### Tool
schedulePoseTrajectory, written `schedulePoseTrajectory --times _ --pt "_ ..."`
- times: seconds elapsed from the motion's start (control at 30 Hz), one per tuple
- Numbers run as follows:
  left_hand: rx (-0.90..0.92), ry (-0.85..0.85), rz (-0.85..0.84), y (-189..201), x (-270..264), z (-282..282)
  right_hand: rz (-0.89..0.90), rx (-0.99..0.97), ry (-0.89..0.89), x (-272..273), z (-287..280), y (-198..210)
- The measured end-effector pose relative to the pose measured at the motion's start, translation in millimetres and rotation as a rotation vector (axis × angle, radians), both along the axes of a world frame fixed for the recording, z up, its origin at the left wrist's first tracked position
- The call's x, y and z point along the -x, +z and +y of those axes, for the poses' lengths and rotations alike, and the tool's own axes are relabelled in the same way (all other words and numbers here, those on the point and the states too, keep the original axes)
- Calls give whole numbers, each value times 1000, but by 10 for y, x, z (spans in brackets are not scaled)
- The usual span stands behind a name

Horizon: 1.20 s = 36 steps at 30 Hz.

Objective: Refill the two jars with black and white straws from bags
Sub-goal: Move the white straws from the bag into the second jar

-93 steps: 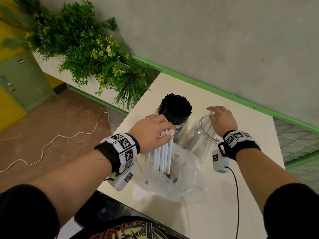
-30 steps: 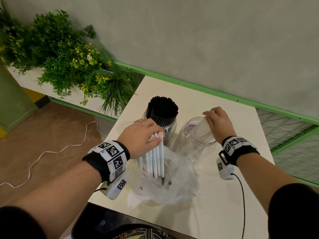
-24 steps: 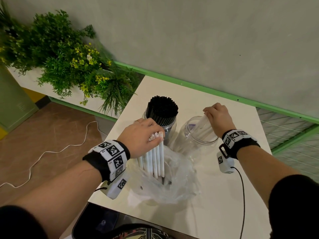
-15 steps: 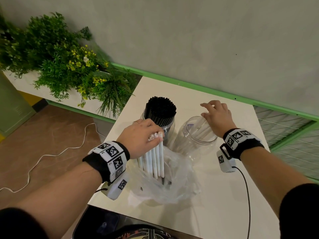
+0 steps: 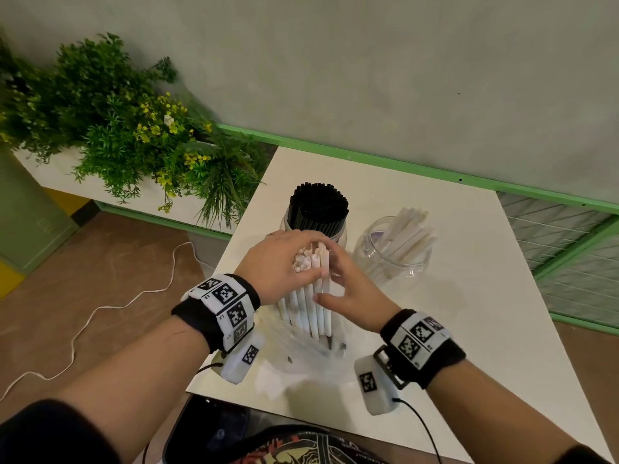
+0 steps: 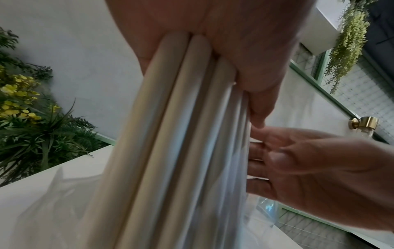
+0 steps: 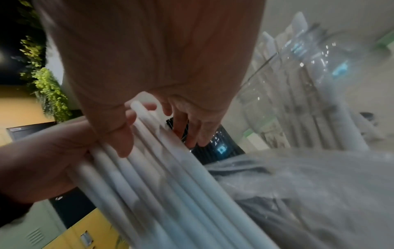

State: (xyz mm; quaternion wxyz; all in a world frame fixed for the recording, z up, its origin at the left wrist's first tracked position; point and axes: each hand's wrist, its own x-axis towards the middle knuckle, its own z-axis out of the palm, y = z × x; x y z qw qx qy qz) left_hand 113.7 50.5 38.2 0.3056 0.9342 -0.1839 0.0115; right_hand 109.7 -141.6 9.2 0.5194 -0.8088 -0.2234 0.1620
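My left hand [image 5: 281, 262] grips a bundle of white straws [image 5: 310, 303] near their top ends, fingers [image 6: 251, 70] curled round them, and holds them upright with their lower ends inside the clear plastic bag [image 5: 301, 360] that lies crumpled on the white bench [image 5: 469, 296]. My right hand [image 5: 348, 289] is at the right side of the same bundle, its fingers [image 6: 260, 158] nearly straight and laid against the straws, thumb spread toward me; from the right wrist view my fingertips [image 7: 196, 134] touch the far side of the bundle, but I cannot tell whether they have closed on any straw.

Just behind my hands stands the jar of black straws [image 5: 318, 209], packed full, their ends well above the rim. To its right, close beside it, the second clear jar [image 5: 395, 256] holds a small lot of white straws [image 5: 410, 229] that lean toward the right and poke out over the rim. A planter of green plants with yellow flowers [image 5: 134, 135] sits off the bench's left edge.
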Motion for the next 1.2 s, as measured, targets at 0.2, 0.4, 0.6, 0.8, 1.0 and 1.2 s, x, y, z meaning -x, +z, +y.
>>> schedulePoseTrajectory --times 0.2,0.4,0.6,0.8,1.0,1.2 --pt "44 -8 78 17 21 22 -13 -139 -173 38 126 -37" --pt "-1 -45 -24 -11 24 47 -34 -173 -259 51 99 -57" --pt "12 -76 -79 -41 21 48 -193 -189 -429 190 173 -31" --pt "-14 -81 -113 -35 45 52 -401 -243 -500 254 173 54" --pt "-36 -87 -123 -44 39 62 -469 -246 -548 210 103 77" --pt "-35 -76 -102 -54 30 60 -382 -323 -637 182 31 183"
